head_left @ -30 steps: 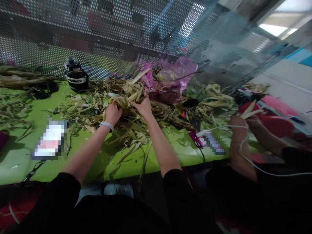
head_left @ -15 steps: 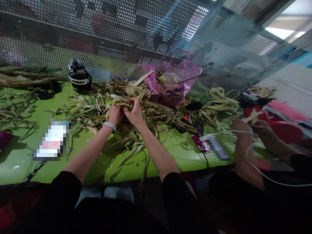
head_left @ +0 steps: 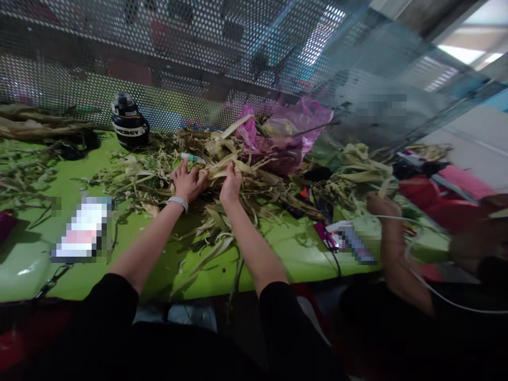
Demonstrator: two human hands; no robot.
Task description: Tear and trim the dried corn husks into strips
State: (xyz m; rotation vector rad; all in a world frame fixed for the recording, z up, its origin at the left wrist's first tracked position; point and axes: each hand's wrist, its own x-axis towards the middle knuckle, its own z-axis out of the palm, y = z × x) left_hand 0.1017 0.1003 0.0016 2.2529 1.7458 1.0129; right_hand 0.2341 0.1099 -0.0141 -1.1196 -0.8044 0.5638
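A large heap of dry, pale, leafy strips that look like dried corn husks (head_left: 264, 185) lies on the green table. My left hand (head_left: 188, 185), with a pale band at its wrist, rests on the heap with its fingers spread. Just right of it, my right hand (head_left: 231, 184) pinches a pale corn husk (head_left: 222, 167) between thumb and fingers. One end of that husk reaches towards my left fingertips; whether they touch it I cannot tell. Behind my left hand lies a small white and green tube (head_left: 193, 157).
A black bottle (head_left: 129, 124) stands at the back left, and a pink plastic bag (head_left: 291, 135) behind the heap. Blurred-out phones (head_left: 82, 227) lie left and right on the green table (head_left: 159, 275). At right, a co-worker's hand (head_left: 383, 206) holds a husk. A perforated screen (head_left: 198, 58) bounds the back.
My hands, close together over a bunched husk before, have moved apart. The left fingers have spread, and the right hand has shifted slightly right with a husk. The co-worker's hands have also parted.
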